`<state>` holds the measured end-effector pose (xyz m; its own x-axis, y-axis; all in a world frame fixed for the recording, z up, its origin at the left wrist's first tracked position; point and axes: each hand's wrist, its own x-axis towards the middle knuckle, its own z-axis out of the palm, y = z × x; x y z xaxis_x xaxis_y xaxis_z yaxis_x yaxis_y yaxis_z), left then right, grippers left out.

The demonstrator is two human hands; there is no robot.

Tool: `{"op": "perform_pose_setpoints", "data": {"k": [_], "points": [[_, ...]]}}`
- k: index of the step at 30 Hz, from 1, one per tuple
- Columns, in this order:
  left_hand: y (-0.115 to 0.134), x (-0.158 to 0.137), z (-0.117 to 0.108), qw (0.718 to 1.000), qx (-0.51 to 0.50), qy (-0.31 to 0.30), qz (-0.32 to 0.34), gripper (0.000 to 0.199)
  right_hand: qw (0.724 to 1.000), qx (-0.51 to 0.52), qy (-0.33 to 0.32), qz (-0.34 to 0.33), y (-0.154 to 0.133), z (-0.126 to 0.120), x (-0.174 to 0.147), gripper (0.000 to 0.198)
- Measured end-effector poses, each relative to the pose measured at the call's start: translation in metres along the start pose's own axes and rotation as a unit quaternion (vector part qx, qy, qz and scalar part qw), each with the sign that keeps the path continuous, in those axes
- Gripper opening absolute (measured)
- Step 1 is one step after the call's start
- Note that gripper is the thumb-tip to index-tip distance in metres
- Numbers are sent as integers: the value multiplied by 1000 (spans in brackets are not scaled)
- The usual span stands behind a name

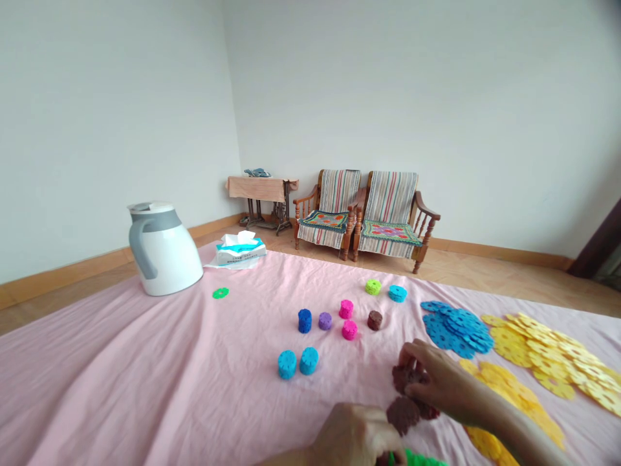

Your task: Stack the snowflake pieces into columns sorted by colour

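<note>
Over the pile of brown discs (pixel 403 414), the right hand (pixel 433 377) is bent palm-down, half closed, with a gap between the thumb and the curled fingers. Its fingertips touch the discs, but whether one is pinched cannot be told, since the hand covers part of the pile. The right forearm (pixel 499 421) slants down from the wrist, away from the pile on its right side.

To the near left of the brown pile, the left hand (pixel 356 435) shows its back, the knuckles raised and the fingers curled inward and down. Its fingertips are next to the green discs (pixel 420 458), which lie just nearer than the brown pile; whether it grips any of them is hidden. The left wrist is low, its forearm running toward the near left.

All this is on a pink cloth (pixel 233 388). Left of the brown pile stand two light-blue stacks (pixel 286 365); beyond it, a small brown stack (pixel 374 320). Right of it lies a deep-yellow pile (pixel 514 401), and farther back on that side a blue pile (pixel 456 330).
</note>
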<state>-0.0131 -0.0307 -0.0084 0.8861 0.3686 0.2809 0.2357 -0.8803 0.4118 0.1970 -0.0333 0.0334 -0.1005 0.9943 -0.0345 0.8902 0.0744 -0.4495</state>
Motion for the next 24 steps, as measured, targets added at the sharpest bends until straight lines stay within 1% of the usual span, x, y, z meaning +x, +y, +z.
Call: {"op": "perform_pose_setpoints", "data": {"k": [4,7,9,12,15,20,22,24], "points": [[0,1,1,1000,1,4,2,9,999,32,10,11,0,-1,1,16],[1,2,0,1000,1,1,5,8,998,70,6,-1,4,-4,7,9],[1,2,-1,1000,0,0,8,8,995,95,23,-6,6,-4,13,2],[0,2,0,1000,-4,5,9,6,987,143,67,16,4,0,23,4],[-2,1,2,1000,-1,7,9,6,980,177,86,33,-2,10,29,5],[-2,1,2,1000,2,4,11,6,983,127,126,41,-2,23,32,8],[-1,1,1,1000,2,3,11,6,982,115,141,46,3,24,32,11],[0,1,-1,1000,2,-1,8,6,983,110,138,52,7,23,31,13]]}}
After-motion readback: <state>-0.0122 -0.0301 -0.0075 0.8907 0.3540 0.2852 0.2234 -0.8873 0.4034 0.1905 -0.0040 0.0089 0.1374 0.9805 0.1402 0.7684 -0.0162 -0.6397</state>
